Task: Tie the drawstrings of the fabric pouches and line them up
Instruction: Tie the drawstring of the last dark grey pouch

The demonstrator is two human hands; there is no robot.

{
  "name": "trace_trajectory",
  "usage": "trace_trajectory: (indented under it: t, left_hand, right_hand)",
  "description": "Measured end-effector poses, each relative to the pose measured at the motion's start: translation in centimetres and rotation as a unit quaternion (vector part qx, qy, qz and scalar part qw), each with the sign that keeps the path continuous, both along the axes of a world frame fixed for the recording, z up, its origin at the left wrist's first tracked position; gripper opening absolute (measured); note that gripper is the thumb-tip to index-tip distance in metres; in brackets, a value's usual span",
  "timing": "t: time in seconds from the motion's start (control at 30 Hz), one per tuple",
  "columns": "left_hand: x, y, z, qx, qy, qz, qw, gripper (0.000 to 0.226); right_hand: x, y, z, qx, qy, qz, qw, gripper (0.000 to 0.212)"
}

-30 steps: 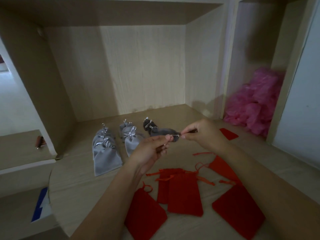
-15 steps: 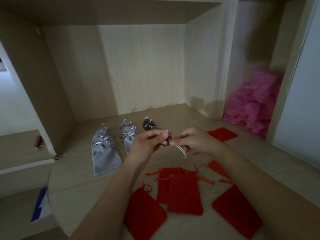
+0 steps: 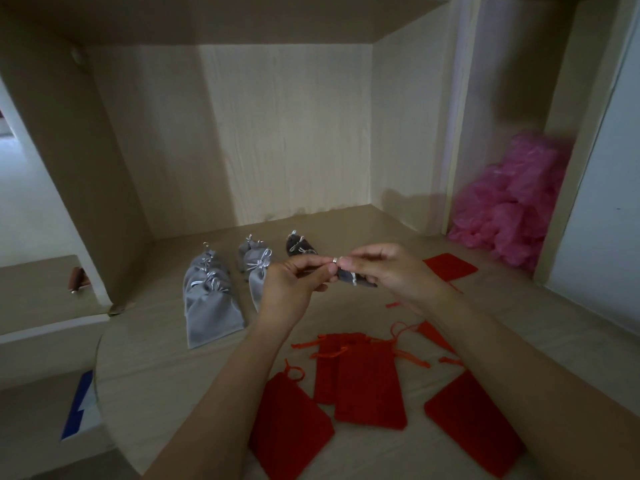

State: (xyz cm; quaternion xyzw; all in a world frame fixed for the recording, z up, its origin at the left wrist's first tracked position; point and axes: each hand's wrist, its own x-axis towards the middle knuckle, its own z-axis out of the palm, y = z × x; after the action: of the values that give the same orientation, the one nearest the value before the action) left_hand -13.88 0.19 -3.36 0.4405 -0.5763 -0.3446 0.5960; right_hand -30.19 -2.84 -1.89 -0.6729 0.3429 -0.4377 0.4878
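Note:
A small dark grey pouch with a silver drawstring hangs in the air between my hands. My left hand and my right hand meet fingertip to fingertip and pinch its drawstring above the wooden shelf. Behind them lie tied light grey pouches in a column, two more beside them, and one tied dark grey pouch. Several red pouches with loose orange strings lie scattered in front, under my forearms.
A heap of pink plastic fills the compartment on the right. One red pouch lies far right on the shelf. A small brown object sits on the lower ledge at left. A blue and white item lies below the shelf's left edge.
My hands had pulled apart on the silver string one second ago. They have come together and now pinch the string at the pouch's mouth, with the pouch hanging below my right fingers.

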Motion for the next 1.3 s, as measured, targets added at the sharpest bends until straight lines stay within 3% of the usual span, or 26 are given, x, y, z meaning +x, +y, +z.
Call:
trace_trajectory:
  t: [0.17, 0.33, 0.53, 0.77, 1.3]
  left_hand:
    - [0.0, 0.0, 0.1, 0.007, 0.037, -0.005, 0.999, 0.013]
    - [-0.1, 0.1, 0.2, 0.046, 0.136, -0.052, 0.988, 0.012]
    - [0.0, 0.2, 0.6, 0.079, 0.197, -0.091, 0.973, 0.013]
    - [-0.3, 0.2, 0.4, 0.090, 0.087, -0.044, 0.991, 0.008]
    - [-0.4, 0.6, 0.7, 0.027, 0.096, -0.009, 0.995, 0.013]
  right_hand:
    - [0.2, -0.1, 0.0, -0.133, 0.046, -0.035, 0.989, 0.009]
    - [0.5, 0.0, -0.1, -0.260, 0.064, -0.075, 0.961, 0.006]
    - [0.7, -0.2, 0.0, -0.194, 0.013, -0.073, 0.978, 0.019]
    - [0.9, 0.1, -0.1, -0.180, 0.019, -0.063, 0.981, 0.021]
    - [1.2, 0.1, -0.3, -0.197, -0.014, -0.078, 0.977, 0.017]
